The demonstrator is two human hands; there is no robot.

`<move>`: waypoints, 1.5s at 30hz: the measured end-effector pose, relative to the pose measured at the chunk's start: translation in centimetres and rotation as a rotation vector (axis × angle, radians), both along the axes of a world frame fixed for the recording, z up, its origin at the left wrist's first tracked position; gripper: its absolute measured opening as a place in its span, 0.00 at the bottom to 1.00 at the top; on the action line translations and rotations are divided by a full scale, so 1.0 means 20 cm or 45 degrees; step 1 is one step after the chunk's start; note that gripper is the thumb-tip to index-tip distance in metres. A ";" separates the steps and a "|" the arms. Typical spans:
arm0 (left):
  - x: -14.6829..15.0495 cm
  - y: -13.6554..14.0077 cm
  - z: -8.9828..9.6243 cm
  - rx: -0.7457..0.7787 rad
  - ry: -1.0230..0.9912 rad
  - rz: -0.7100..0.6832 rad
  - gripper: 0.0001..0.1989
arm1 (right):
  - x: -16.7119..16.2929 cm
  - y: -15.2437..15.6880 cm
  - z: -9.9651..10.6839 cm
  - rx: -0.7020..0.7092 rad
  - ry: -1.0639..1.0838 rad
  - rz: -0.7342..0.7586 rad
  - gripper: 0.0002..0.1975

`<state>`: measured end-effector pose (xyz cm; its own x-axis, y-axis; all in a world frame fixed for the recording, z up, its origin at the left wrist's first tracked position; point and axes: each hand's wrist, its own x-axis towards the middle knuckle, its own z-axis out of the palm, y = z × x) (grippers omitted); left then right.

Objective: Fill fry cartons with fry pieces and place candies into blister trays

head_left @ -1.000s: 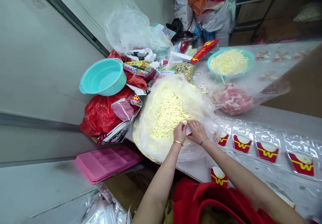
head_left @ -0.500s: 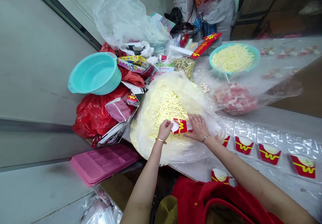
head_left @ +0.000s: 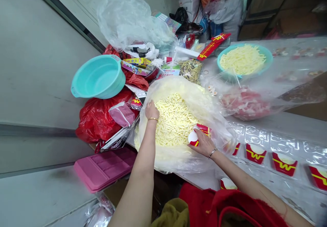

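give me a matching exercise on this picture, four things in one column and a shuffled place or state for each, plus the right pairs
Column one
1. left hand
2. right hand
3. red plastic bag
4. pink tray

Column two
A. holding a red-and-white carton
B. lower left of the picture
C. at the left edge of the pale yellow pieces
D. directly beneath the turquoise basin

Pairs: 1-C, 2-A, 3-D, 4-B

The red-and-white carton (head_left: 203, 128) bears yellow markings.
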<state>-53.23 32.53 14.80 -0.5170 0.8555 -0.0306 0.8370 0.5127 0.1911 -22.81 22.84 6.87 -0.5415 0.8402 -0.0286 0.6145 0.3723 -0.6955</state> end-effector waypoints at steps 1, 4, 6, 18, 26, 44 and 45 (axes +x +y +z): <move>-0.02 0.05 0.01 -0.035 0.020 -0.064 0.25 | 0.00 0.01 -0.01 -0.015 0.018 -0.021 0.38; -0.02 0.21 -0.02 -0.201 -0.065 -0.278 0.24 | 0.00 0.03 -0.03 -0.058 0.076 -0.038 0.38; 0.01 0.32 -0.07 -0.251 -0.119 -0.345 0.33 | 0.01 0.04 -0.05 -0.081 0.096 -0.038 0.38; 0.10 0.27 -0.11 -0.199 -0.006 -0.518 0.27 | 0.01 0.07 -0.09 -0.210 0.152 -0.068 0.38; 0.22 -0.17 -0.06 -0.154 0.021 -0.799 0.21 | 0.01 0.07 -0.10 -0.200 0.170 -0.081 0.38; 0.32 0.38 -0.14 -0.283 0.015 -0.565 0.45 | -0.01 0.08 -0.13 -0.221 0.091 -0.082 0.39; 0.32 0.33 -0.14 -0.268 0.035 -0.610 0.42 | -0.01 0.08 -0.13 -0.222 0.097 -0.083 0.39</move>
<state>-46.77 39.14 12.06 -0.0724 0.9731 -0.2189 0.9904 0.0961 0.0996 -22.95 24.40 4.21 -0.4924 0.8593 -0.1381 0.5764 0.2031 -0.7915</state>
